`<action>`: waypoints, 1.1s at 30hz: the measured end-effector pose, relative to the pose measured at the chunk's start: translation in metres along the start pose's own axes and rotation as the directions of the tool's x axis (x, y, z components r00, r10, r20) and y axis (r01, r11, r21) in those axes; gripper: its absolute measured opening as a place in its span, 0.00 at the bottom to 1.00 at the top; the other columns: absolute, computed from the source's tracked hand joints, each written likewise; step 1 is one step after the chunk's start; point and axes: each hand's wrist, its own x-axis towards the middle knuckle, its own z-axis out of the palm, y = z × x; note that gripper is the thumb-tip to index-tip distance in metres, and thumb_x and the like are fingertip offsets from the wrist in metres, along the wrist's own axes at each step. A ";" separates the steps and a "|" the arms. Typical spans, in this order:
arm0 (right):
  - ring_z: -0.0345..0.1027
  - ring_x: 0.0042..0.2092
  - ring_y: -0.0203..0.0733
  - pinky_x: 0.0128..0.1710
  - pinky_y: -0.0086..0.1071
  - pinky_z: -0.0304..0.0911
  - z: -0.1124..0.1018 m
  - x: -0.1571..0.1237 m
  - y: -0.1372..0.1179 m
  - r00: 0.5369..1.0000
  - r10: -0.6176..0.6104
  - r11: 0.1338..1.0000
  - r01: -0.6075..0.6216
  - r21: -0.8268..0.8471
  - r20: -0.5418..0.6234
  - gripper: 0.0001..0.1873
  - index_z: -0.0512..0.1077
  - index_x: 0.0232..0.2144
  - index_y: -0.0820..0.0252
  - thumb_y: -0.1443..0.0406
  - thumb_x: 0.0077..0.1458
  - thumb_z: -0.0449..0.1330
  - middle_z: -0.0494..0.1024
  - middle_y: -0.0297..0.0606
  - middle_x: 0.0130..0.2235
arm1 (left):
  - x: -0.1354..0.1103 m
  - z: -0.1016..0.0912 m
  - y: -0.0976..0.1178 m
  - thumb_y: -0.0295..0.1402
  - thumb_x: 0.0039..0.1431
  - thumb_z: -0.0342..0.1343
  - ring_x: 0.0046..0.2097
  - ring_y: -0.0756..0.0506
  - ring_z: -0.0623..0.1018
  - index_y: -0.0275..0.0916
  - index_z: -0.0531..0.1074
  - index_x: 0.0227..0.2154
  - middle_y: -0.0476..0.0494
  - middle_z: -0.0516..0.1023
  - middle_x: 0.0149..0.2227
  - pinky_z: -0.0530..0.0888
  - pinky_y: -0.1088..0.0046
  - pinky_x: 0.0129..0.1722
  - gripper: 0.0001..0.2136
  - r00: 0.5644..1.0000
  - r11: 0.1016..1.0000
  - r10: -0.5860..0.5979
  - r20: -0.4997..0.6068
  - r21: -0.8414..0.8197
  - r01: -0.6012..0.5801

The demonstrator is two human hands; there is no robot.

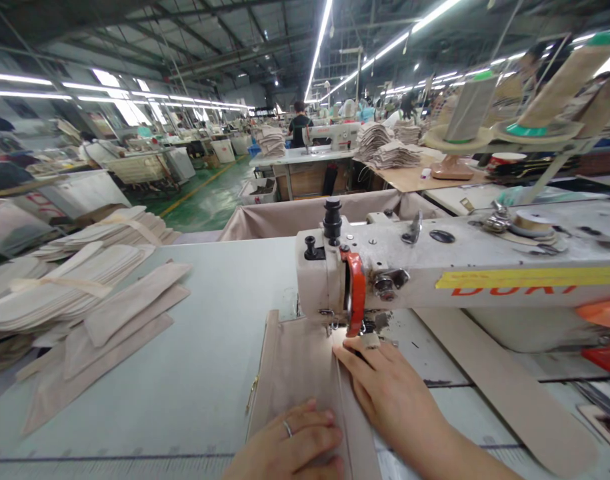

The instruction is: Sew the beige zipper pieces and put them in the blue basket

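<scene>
A beige fabric panel [305,360] with a zipper pull [253,392] on its left edge lies under the needle area of a sewing machine [325,277]. Flat on the panel's near part rests my left hand [299,443], fingers stretched out, a ring on one finger. My right hand [389,383] presses on the panel's right strip just in front of the presser foot, fingers extended and a band around one fingertip. An orange guard [355,293] stands beside the needle, close to my right fingertips. Neither hand grips the cloth.
Bundled pale pieces [69,287] and loose beige pieces [119,313] lie at the table's left. A long rounded beige strip [515,393] lies at right under the machine arm. Thread cones [472,107] stand behind. A fabric-lined bin [279,217] sits beyond the table; a person [299,125] is farther off.
</scene>
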 end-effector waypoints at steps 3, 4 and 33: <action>0.65 0.50 0.51 0.50 0.48 0.63 0.002 -0.001 0.001 1.000 -0.002 1.000 0.002 -0.023 0.008 0.21 0.69 0.55 0.58 0.73 0.61 0.50 0.73 0.46 0.47 | 0.003 -0.004 -0.001 0.30 0.67 0.53 0.54 0.48 0.77 0.40 0.75 0.41 0.47 0.82 0.44 0.63 0.70 0.64 0.06 0.998 0.999 -0.017 -0.054 0.032 0.019; 0.65 0.50 0.51 0.50 0.47 0.63 0.002 -0.001 0.001 1.000 -0.003 1.000 0.003 -0.030 0.010 0.21 0.68 0.55 0.58 0.73 0.61 0.50 0.73 0.46 0.47 | 0.004 -0.003 -0.002 0.29 0.67 0.53 0.53 0.48 0.77 0.40 0.75 0.41 0.46 0.82 0.43 0.64 0.70 0.64 0.06 0.998 0.999 -0.024 -0.062 0.042 0.026; 0.62 0.51 0.51 0.51 0.47 0.63 0.000 0.000 0.002 1.000 -0.014 0.997 0.012 0.079 0.022 0.23 0.64 0.58 0.58 0.73 0.62 0.51 0.70 0.44 0.52 | 0.048 -0.016 -0.051 0.22 0.65 0.47 0.55 0.45 0.74 0.38 0.73 0.47 0.43 0.77 0.50 0.69 0.67 0.59 0.14 0.947 0.954 -0.299 0.116 0.042 0.296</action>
